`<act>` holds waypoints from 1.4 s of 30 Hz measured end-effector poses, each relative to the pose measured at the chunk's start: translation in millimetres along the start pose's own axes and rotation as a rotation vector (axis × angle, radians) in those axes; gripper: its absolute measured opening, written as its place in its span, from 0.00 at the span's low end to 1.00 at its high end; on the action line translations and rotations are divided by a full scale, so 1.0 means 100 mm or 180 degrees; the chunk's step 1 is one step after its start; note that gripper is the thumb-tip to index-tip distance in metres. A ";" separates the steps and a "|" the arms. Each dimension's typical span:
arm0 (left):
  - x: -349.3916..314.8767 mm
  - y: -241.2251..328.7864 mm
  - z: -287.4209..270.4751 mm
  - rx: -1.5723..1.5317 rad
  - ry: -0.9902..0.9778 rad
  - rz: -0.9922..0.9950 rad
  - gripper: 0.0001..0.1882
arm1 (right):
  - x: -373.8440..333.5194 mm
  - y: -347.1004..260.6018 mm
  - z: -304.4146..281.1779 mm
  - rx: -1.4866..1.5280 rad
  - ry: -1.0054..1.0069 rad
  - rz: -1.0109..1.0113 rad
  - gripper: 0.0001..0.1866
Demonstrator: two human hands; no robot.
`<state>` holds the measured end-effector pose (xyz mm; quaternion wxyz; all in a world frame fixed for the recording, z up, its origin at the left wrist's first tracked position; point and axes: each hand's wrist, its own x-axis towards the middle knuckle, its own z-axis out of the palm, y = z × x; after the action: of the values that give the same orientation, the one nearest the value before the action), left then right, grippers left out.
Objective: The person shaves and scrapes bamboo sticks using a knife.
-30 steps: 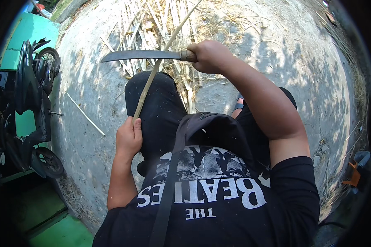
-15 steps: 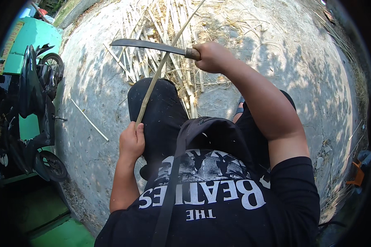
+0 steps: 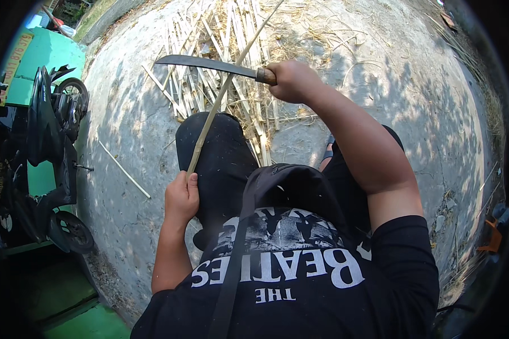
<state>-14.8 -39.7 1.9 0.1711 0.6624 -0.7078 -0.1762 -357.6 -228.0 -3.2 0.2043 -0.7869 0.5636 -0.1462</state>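
Observation:
A long, pale bamboo strip (image 3: 205, 131) slants up and away from my left hand (image 3: 181, 195), whose fingers are wrapped round its near end beside my left knee. Its far end runs beyond the top edge of the view. My right hand (image 3: 293, 81) is closed on the wooden handle of a machete (image 3: 206, 64). The dark, curved blade points left and crosses the strip, touching or very close to it. Below the blade, on the concrete, lies a loose pile of split bamboo strips (image 3: 182, 85), partly hidden by my knee.
Thin shavings (image 3: 345, 42) are scattered on the ground right of the pile. A single strip (image 3: 123, 169) lies at my left. Further left a black motorbike (image 3: 55, 152) stands by a green wall (image 3: 51, 53). An orange object (image 3: 490, 238) is at the far right.
The whole view has shifted slightly downward. Both hands, the machete and the strip keep nearly the same places relative to each other.

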 end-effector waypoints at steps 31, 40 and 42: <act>-0.65 -0.32 -0.48 0.0181 -0.0280 -0.0317 0.19 | 0.01 0.14 0.06 -0.0396 0.0152 -0.0103 0.06; -0.74 -0.45 -0.27 0.0232 -0.0173 -0.0172 0.17 | 0.04 0.48 0.08 0.0141 0.0081 0.0657 0.09; -0.75 -0.48 -0.24 0.0245 -0.0150 -0.0141 0.16 | 0.02 0.49 0.06 0.0208 0.0156 0.0772 0.09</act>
<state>43.5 31.6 -0.6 0.1249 0.6796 -0.7030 -0.1681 -394.0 -242.9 -32.4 0.2322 -0.7021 0.6544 -0.1578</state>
